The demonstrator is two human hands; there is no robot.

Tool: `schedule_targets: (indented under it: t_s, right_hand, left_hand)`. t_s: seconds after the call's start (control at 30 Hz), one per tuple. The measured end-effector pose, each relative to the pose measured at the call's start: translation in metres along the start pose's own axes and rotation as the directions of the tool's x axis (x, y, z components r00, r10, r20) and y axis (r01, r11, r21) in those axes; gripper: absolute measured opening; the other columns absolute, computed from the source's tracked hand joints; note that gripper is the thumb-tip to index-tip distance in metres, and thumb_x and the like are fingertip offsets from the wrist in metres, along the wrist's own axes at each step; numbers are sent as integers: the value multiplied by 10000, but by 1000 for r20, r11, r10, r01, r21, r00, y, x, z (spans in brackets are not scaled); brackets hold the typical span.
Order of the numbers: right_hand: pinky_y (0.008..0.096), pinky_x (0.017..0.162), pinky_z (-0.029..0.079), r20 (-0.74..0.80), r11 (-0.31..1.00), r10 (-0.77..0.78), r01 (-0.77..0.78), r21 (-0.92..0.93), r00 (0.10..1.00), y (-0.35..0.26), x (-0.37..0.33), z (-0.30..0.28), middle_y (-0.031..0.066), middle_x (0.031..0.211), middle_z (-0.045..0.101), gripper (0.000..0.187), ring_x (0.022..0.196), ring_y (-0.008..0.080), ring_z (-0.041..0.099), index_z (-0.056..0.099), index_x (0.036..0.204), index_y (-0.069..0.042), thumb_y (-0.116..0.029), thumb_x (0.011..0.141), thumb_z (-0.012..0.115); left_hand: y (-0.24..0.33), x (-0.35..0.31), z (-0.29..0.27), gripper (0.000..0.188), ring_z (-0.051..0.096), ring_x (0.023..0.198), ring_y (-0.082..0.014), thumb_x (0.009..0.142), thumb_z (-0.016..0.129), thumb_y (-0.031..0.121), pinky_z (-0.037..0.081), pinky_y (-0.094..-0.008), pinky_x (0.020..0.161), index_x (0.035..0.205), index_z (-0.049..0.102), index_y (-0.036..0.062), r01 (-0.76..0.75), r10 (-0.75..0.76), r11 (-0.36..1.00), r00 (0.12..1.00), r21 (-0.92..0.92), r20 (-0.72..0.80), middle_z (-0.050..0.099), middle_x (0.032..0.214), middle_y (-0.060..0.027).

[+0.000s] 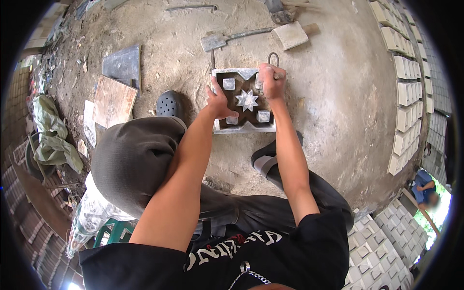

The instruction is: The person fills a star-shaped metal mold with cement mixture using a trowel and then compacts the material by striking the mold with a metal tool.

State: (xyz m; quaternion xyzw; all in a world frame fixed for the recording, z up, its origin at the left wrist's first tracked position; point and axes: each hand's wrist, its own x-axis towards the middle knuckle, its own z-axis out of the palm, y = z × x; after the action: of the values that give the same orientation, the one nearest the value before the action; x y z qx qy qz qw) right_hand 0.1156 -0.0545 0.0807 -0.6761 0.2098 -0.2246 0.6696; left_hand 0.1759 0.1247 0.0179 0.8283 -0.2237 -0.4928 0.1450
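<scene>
On the ground in front of me lies a square metal mould (248, 128) with a star-shaped piece (247, 100) at its centre and small square blocks near its corners. My left hand (220, 101) rests along the mould's left side with fingers apart, its thumb over the near-left block (232, 118). At the far-right corner my right hand (272, 83) is closed in a fist. A dark end shows at that fist, but what it holds is mostly hidden. Beyond the fist a metal loop handle (273, 59) rises from the mould's far edge.
Past the mould lie a long-handled tool (249, 34), a pale block-headed mallet (290, 36) and a bent rod (191, 7). Boards (115, 101) and a green sack (50, 130) lie left. Pale blocks (406, 92) line the right. Another person (424, 187) is far right.
</scene>
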Motion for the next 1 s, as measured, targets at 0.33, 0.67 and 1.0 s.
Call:
schedule_targets:
  t_s: [0.33,0.67,1.0]
  right_hand:
    - [327,449,277,73,972,-133,144,-183,988,-20,1,3,44,489,339,360,477,114,336,409,587,7,-180,890,466]
    - [280,453,235,82,991,-130,132,-30,988,-13,-5,-11,-28,531,347,371,479,74,315,339,550,-69,-129,906,423]
    - [277,458,271,-182,971,-216,230,60,959,34,-6,-13,-14,518,403,357,491,62,361,378,538,-36,-136,874,442]
  left_hand:
    - [7,-3,-9,1614,55,1369,-565,520,908,462,199,-472,1140,1301,-425,-3,27,-26,999,1000,-32,11,-119,1400,-479]
    - [13,-6,-9,1603,166,1347,-569,532,908,448,250,-461,1124,1307,-430,25,46,-46,999,999,-20,29,-130,1402,-474]
    - [19,-3,-4,1601,175,1334,-572,531,906,454,260,-464,1115,1307,-420,2,9,-9,1000,999,0,33,-130,1393,-484]
